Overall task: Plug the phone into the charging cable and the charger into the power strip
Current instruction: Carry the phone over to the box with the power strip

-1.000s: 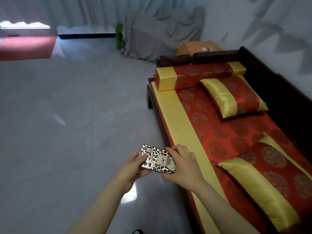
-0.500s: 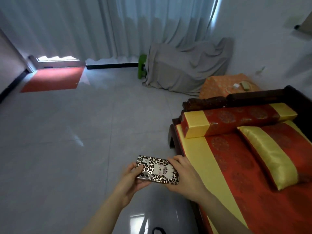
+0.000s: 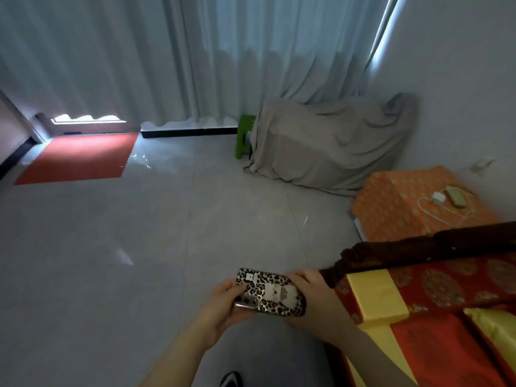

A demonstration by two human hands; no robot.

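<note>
Both hands pinch the phone (image 3: 269, 296) by its short ends, back up, above the floor beside the bed: left hand (image 3: 223, 305) at the camera end, right hand (image 3: 310, 297) at the other. It looks light, rigid, breakable, its case glossy and probably slick; edge holds suit it. Charger (image 3: 438, 197) and cable (image 3: 444, 209) lie well apart on the orange-covered surface (image 3: 396, 208). No power strip identifiable.

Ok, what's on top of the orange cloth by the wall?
On the orange cloth: a white charger, its white cable and a long pale bar, perhaps the power strip. Whatever's beneath the cloth is hidden.
</note>
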